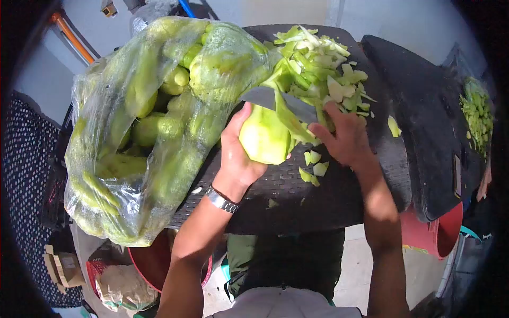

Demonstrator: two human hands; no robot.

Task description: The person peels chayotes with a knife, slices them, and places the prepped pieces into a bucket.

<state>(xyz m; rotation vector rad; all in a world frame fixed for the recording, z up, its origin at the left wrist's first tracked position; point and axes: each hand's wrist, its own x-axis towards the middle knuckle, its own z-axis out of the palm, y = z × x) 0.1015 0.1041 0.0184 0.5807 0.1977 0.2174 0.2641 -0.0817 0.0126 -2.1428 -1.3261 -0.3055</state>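
Note:
A pale green, partly peeled fruit (264, 137) rests in my left hand (237, 151), whose fingers wrap round its side and underside. My right hand (345, 135) is closed at the right end of a wide metal blade (301, 107); its handle is hidden in the fingers. The blade lies across the top of the fruit, and a strip of green peel hangs over it. Just beyond the blade, a heap of green peelings (318, 58) covers the back of the dark woven table (265, 212). A few small peel pieces (320, 168) lie between my hands.
At the left, a large clear plastic bag (119, 175) holds several green fruits (154, 130). A black board (397, 69) stands at the right, with shredded green pieces (476, 114) beyond it. Below the table are a red bucket (448, 233) and a red basin (143, 259).

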